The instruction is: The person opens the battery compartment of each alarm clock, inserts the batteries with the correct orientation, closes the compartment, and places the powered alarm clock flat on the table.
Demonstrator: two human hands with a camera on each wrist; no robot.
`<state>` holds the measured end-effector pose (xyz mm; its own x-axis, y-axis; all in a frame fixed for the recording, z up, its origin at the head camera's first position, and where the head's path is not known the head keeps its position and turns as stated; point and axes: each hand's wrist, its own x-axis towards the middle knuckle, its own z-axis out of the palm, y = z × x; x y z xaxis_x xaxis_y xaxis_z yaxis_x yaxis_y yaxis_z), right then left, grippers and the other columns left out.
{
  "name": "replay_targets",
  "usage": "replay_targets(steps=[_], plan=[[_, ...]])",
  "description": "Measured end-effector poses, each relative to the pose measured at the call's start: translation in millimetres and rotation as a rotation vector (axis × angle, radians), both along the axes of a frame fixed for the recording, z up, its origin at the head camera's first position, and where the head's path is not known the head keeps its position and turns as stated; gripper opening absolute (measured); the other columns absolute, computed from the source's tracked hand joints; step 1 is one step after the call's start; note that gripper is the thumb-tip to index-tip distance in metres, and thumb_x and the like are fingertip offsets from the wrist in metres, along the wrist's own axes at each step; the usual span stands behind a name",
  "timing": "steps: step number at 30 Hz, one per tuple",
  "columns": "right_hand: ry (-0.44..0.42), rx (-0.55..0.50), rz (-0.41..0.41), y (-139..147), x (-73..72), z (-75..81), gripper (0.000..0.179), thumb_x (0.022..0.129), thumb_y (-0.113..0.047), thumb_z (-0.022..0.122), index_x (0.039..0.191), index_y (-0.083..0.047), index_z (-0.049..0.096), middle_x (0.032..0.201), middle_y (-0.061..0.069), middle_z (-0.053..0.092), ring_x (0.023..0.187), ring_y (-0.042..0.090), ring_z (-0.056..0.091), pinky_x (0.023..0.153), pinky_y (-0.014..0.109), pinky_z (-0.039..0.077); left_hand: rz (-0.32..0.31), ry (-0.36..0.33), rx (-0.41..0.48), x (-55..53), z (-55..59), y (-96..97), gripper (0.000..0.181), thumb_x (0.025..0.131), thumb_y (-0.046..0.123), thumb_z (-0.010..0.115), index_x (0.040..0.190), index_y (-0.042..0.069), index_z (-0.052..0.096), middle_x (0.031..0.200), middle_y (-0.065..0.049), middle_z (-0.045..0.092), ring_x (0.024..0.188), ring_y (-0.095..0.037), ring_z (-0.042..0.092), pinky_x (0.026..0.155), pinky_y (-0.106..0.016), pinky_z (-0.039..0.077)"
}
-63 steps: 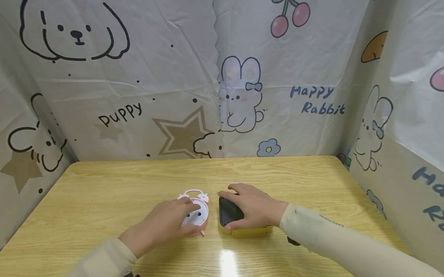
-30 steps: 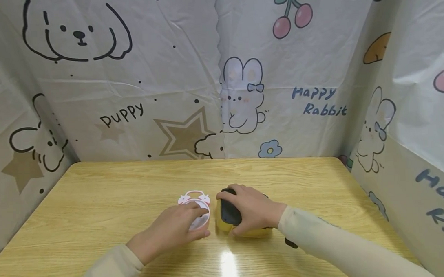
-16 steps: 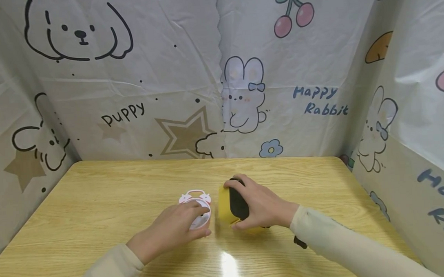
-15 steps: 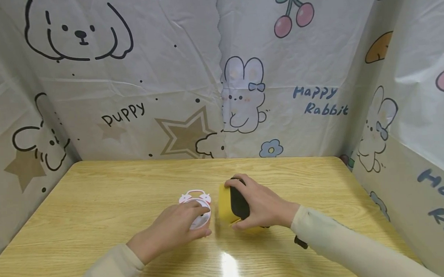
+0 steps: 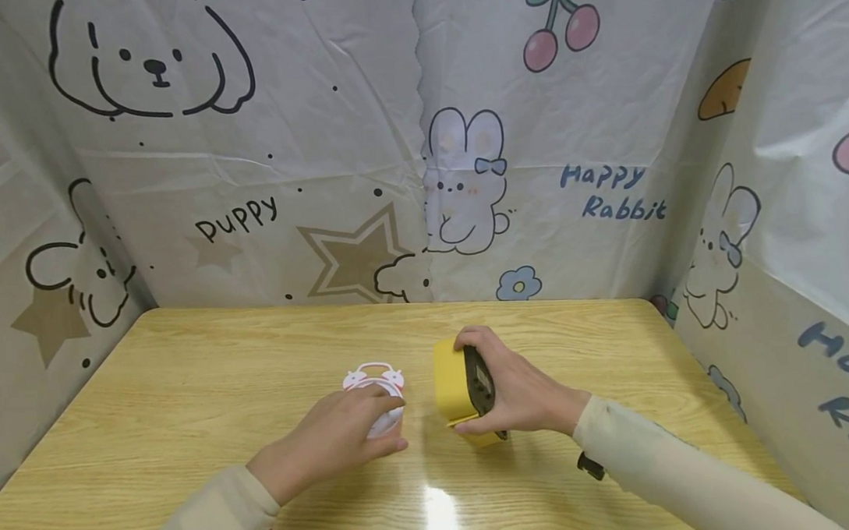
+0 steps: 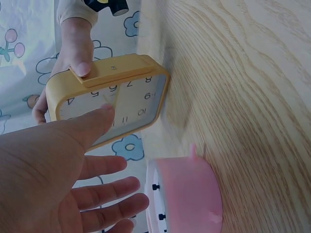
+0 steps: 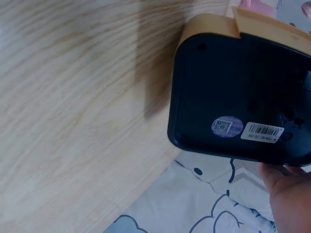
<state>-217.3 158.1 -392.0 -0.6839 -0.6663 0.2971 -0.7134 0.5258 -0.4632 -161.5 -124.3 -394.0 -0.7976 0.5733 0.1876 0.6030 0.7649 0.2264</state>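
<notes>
A yellow square clock (image 5: pixel 451 381) with a black back is gripped by my right hand (image 5: pixel 518 390), thumb on one side and fingers over the opposite one. It stands tilted on edge; the left wrist view shows its numbered dial (image 6: pixel 131 104), the right wrist view its black back (image 7: pixel 238 92) with two stickers. My left hand (image 5: pixel 325 440) hovers over a small pink twin-bell alarm clock (image 5: pixel 386 424), partly hiding its white face. In the left wrist view its loosely spread fingers (image 6: pixel 109 191) are in front of the pink clock (image 6: pixel 189 194) and hold nothing.
Both clocks are near the middle of a wood-grain table (image 5: pixel 224 365). A white curtain (image 5: pixel 307 129) printed with cartoon animals hangs behind it and along both sides. A dark wrist strap (image 5: pixel 590 466) shows under the right sleeve.
The yellow clock has gone from lying with its black back upward to standing tilted on edge, turned by my right hand, which shifted slightly right. My left hand moved slightly right over the pink clock.
</notes>
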Motion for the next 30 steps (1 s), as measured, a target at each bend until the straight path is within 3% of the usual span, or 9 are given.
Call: replay_targets(steps=[9, 18, 30], plan=[[-0.013, -0.047, -0.001, 10.3, -0.7, -2.7, 0.095, 0.067, -0.048, 0.092, 0.136, -0.021, 0.033, 0.135, -0.006, 0.041, 0.120, 0.011, 0.049, 0.105, 0.046, 0.049, -0.005, -0.001, 0.001, 1.2, 1.5, 2.9, 0.046, 0.087, 0.043, 0.076, 0.121, 0.012, 0.072, 0.116, -0.004, 0.072, 0.106, -0.022, 0.069, 0.080, -0.041, 0.059], [-0.062, -0.079, -0.001, 12.5, -0.9, -4.4, 0.094, 0.068, -0.047, 0.092, 0.136, -0.022, 0.032, 0.133, -0.004, 0.043, 0.130, 0.015, 0.050, 0.116, 0.046, 0.043, 0.003, -0.029, 0.006, 2.3, -0.6, 2.6, 0.046, 0.088, 0.044, 0.075, 0.122, 0.013, 0.071, 0.117, -0.004, 0.073, 0.105, -0.021, 0.070, 0.082, -0.043, 0.059], [-0.101, -0.121, -0.030, 20.7, -1.3, -10.3, 0.097, 0.067, -0.041, 0.094, 0.138, -0.021, 0.031, 0.141, 0.001, 0.044, 0.136, 0.023, 0.049, 0.120, 0.046, 0.038, -0.006, -0.030, 0.010, 2.6, -3.5, 1.8, 0.045, 0.088, 0.041, 0.076, 0.122, 0.011, 0.072, 0.116, -0.004, 0.073, 0.103, -0.022, 0.070, 0.080, -0.041, 0.059]])
